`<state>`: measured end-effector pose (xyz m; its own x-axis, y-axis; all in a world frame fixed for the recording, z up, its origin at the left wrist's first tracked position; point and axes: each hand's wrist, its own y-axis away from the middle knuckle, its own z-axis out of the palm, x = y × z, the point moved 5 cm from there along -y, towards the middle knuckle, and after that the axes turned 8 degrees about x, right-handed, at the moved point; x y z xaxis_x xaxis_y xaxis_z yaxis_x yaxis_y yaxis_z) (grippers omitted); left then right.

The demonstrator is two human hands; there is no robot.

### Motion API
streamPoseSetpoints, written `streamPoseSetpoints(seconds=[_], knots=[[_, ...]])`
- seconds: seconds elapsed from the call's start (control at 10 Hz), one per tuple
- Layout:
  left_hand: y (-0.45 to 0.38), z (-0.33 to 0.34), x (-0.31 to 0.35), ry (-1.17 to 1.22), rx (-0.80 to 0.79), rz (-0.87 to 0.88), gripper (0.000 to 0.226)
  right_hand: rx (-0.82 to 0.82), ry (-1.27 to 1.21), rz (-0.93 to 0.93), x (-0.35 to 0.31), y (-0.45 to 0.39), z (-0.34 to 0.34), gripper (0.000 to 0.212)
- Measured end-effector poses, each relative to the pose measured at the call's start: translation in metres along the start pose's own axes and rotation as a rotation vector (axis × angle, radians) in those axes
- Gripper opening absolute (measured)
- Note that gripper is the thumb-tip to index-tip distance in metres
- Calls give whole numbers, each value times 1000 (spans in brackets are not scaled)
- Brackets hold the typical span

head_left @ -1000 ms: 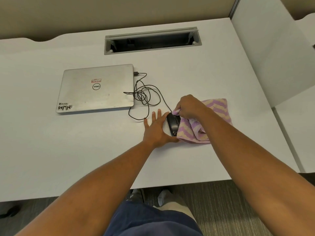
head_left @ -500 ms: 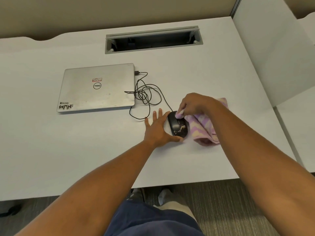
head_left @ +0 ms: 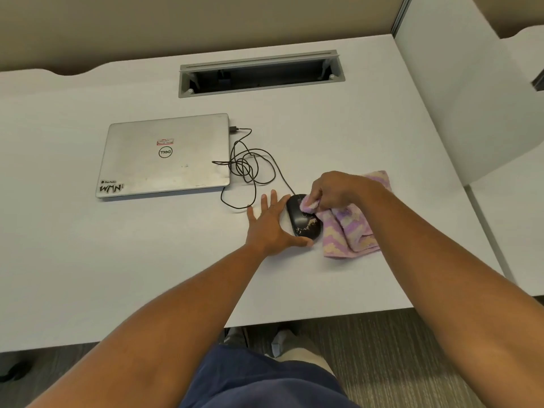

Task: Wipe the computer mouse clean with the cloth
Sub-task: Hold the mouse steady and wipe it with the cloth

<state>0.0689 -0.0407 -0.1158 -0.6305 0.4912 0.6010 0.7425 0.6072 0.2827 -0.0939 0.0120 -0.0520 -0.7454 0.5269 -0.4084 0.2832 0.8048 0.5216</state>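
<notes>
A black wired computer mouse lies on the white desk, with pale crumbly dirt on its rear part. My left hand rests flat beside its left side, fingers spread, thumb against the mouse's near end. My right hand pinches a bunched corner of the pink and cream zigzag cloth and presses it on the front of the mouse. The remainder of the cloth lies crumpled on the desk to the right of the mouse, partly under my right forearm.
A closed silver laptop lies to the left, with the mouse's tangled black cable plugged into its right side. A grey cable tray opening is at the back. A white partition stands on the right. The desk's front edge is near.
My right hand has drawn the cloth off the rear of the mouse toward its front, which uncovers the dirty patch. The left hand has stayed put.
</notes>
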Motion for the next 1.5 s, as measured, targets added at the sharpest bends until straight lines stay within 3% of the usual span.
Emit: streamPoseSetpoints(seconds=[0.1, 0.2, 0.3, 0.7, 0.9, 1.0, 1.2, 1.4, 1.5], knots=[[0, 0, 1, 1, 1, -10, 130, -84, 48, 36, 3, 7, -4, 29], [0, 0, 1, 0, 0, -8, 130, 71, -139, 42, 8, 8, -10, 24], [-1, 0, 0, -17, -8, -2, 130, 238, -147, -21, 6, 8, -10, 26], [2, -2, 4, -16, -11, -7, 130, -7, -71, -8, 12, 27, 6, 25], [2, -2, 4, -27, -9, -2, 129, 234, -122, -111, 6, 26, 2, 26], [3, -2, 5, -36, -11, 2, 128, 219, -72, -120, 4, 27, 12, 26], [3, -2, 4, -46, -13, 3, 130, -57, -44, -1, 15, 35, 21, 22], [1, -1, 2, -35, -9, 10, 129, 218, -302, -57, 17, 41, 5, 28], [1, 0, 2, -28, -7, 11, 128, 257, -205, -117, 9, 38, 10, 23]])
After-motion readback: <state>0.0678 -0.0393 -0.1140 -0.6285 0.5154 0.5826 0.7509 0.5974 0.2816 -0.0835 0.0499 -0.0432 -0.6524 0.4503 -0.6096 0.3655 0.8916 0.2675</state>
